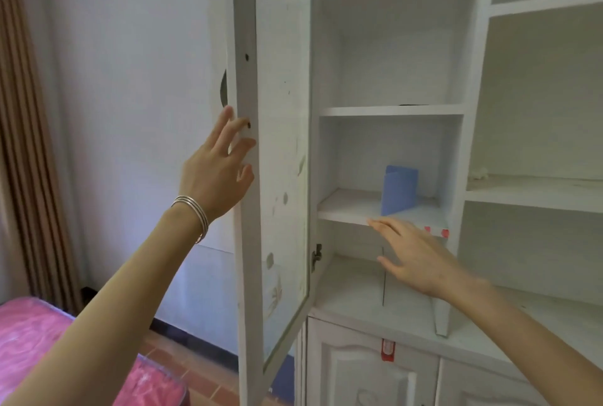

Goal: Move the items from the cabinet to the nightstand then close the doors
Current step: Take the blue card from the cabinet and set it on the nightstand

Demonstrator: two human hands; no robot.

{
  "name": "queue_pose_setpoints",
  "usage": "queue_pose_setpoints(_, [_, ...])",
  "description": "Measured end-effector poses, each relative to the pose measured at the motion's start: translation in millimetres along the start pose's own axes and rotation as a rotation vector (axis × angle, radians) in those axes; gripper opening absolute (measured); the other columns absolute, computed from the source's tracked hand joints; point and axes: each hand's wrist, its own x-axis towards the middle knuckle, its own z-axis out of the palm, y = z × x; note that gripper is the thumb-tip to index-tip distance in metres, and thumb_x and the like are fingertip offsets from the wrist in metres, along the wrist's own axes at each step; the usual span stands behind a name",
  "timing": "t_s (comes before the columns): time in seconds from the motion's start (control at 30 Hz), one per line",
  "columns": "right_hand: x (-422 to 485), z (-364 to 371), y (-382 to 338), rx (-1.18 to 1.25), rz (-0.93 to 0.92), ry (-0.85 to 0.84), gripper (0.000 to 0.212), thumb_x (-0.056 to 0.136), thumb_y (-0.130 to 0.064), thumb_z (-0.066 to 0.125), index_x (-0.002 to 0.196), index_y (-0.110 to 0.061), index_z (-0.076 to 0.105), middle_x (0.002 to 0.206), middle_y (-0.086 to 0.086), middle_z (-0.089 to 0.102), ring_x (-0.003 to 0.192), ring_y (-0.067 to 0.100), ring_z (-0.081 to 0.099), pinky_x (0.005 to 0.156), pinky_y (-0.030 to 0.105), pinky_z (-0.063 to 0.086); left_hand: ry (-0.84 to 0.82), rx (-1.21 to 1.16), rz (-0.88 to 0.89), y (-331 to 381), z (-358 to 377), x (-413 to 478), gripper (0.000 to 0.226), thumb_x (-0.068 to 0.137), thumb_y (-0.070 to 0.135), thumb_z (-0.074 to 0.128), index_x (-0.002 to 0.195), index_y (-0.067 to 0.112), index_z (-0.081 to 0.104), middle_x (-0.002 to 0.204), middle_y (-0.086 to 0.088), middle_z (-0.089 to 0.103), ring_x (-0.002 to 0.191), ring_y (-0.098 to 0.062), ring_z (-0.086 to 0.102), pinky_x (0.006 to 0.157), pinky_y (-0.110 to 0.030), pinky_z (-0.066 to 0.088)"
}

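Note:
The white cabinet (473, 79) stands in front of me with its tall door (280, 151) swung open toward me. My left hand (217, 165), a silver bangle on the wrist, has its fingers spread and touching the door's free edge. A folded blue card or booklet (399, 188) stands upright on the lower shelf (352, 206). My right hand (414, 252) is open with fingers straight, held just below and in front of that shelf, not touching the blue item. A thin dark object lies on the shelf above (412, 105), mostly hidden.
Lower cabinet doors (368, 369) are shut, one with a red sticker. Open side shelves (535, 190) are on the right. A bed with a pink cover (29, 340) is at lower left, brown curtains (23, 131) beside the white wall, and tiled floor below.

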Motion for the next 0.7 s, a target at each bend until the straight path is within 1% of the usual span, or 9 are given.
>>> queue_pose_setpoints(0.03, [-1.8, 0.7, 6.6, -0.006, 0.014, -0.003, 0.061, 0.093, -0.031, 0.046, 0.146, -0.022, 0.017, 0.146, -0.004, 0.028, 0.129, 0.014, 0.032, 0.102, 0.030, 0.027, 0.017, 0.004, -0.015, 3.5, 3.8, 0.4, 0.022, 0.078, 0.011, 0.060, 0.099, 0.006, 0.063, 0.130, -0.012, 0.051, 0.138, -0.030, 0.027, 0.060, -0.035, 0.048])
queue_pose_setpoints(0.07, [-2.7, 1.6, 13.3, -0.010, 0.025, -0.007, 0.061, 0.093, -0.031, 0.047, 0.146, -0.022, 0.018, 0.146, -0.004, 0.028, 0.129, 0.014, 0.032, 0.102, 0.031, 0.027, 0.026, 0.017, -0.028, 7.4, 8.2, 0.1, 0.023, 0.077, 0.012, 0.061, 0.099, 0.006, 0.064, 0.128, -0.015, 0.051, 0.138, -0.034, 0.025, 0.074, -0.043, 0.051])
queue_pose_setpoints(0.13, [-0.4, 3.7, 28.1, -0.013, 0.041, -0.009, 0.060, 0.093, -0.031, 0.048, 0.145, -0.023, 0.020, 0.145, -0.005, 0.030, 0.128, 0.015, 0.033, 0.099, 0.031, 0.028, 0.034, 0.067, -0.057, 17.8, 18.4, -1.1, 0.025, 0.076, 0.013, 0.061, 0.100, 0.005, 0.065, 0.125, -0.019, 0.051, 0.138, -0.042, 0.018, 0.102, -0.055, 0.034])
queue_pose_setpoints(0.2, [7.1, 5.4, 43.3, -0.029, 0.044, 0.003, 0.061, 0.092, -0.032, 0.048, 0.145, -0.023, 0.021, 0.143, -0.004, 0.032, 0.125, 0.015, 0.036, 0.096, 0.030, 0.033, 0.046, 0.116, -0.097, 33.5, 27.4, 1.5, 0.028, 0.077, 0.016, 0.058, 0.103, 0.006, 0.064, 0.126, -0.021, 0.049, 0.138, -0.046, 0.010, 0.110, -0.057, 0.020])
queue_pose_setpoints(0.27, [17.4, 6.8, 57.4, -0.044, 0.035, 0.011, 0.062, 0.091, -0.033, 0.049, 0.146, -0.023, 0.020, 0.142, -0.004, 0.034, 0.121, 0.016, 0.039, 0.092, 0.031, 0.037, 0.058, 0.116, -0.109, 53.0, 36.9, 7.5, 0.028, 0.077, 0.016, 0.060, 0.104, 0.008, 0.064, 0.128, -0.021, 0.049, 0.138, -0.047, 0.010, 0.111, -0.057, 0.016])
queue_pose_setpoints(0.43, [37.6, 9.0, 97.0, -0.053, -0.010, 0.054, 0.061, 0.091, -0.032, 0.049, 0.145, -0.023, 0.022, 0.138, -0.004, 0.038, 0.113, 0.015, 0.046, 0.083, 0.028, 0.038, 0.047, 0.049, -0.006, 105.5, 78.5, 30.0, 0.027, 0.074, 0.012, 0.061, 0.101, 0.009, 0.065, 0.121, -0.017, 0.056, 0.134, -0.040, 0.029, 0.112, -0.056, 0.014])
queue_pose_setpoints(0.57, [48.9, 15.0, 141.8, -0.035, -0.020, 0.067, 0.061, 0.089, -0.030, 0.052, 0.144, -0.023, 0.025, 0.138, -0.002, 0.040, 0.120, 0.020, 0.042, 0.091, 0.039, 0.042, -0.011, -0.020, 0.039, 142.8, 131.7, 40.4, 0.029, 0.073, 0.012, 0.063, 0.102, 0.010, 0.065, 0.114, -0.012, 0.060, 0.125, -0.036, 0.042, 0.109, -0.047, 0.025])
queue_pose_setpoints(0.63, [50.3, 20.3, 165.4, -0.025, -0.038, 0.083, 0.061, 0.089, -0.031, 0.053, 0.143, -0.022, 0.027, 0.137, 0.000, 0.041, 0.122, 0.021, 0.042, 0.093, 0.042, 0.042, -0.040, -0.077, 0.021, 158.4, 160.8, 41.3, 0.031, 0.072, 0.011, 0.065, 0.103, 0.011, 0.065, 0.112, -0.011, 0.062, 0.118, -0.034, 0.049, 0.100, -0.042, 0.035])
queue_pose_setpoints(0.7, [49.3, 28.9, 184.4, -0.013, -0.051, 0.080, 0.058, 0.090, -0.031, 0.052, 0.143, -0.021, 0.029, 0.137, 0.000, 0.041, 0.123, 0.021, 0.041, 0.095, 0.040, 0.041, -0.087, -0.117, 0.000, 173.4, 187.6, 41.9, 0.034, 0.070, 0.011, 0.069, 0.103, 0.011, 0.065, 0.109, -0.010, 0.063, 0.110, -0.031, 0.055, 0.090, -0.039, 0.044])
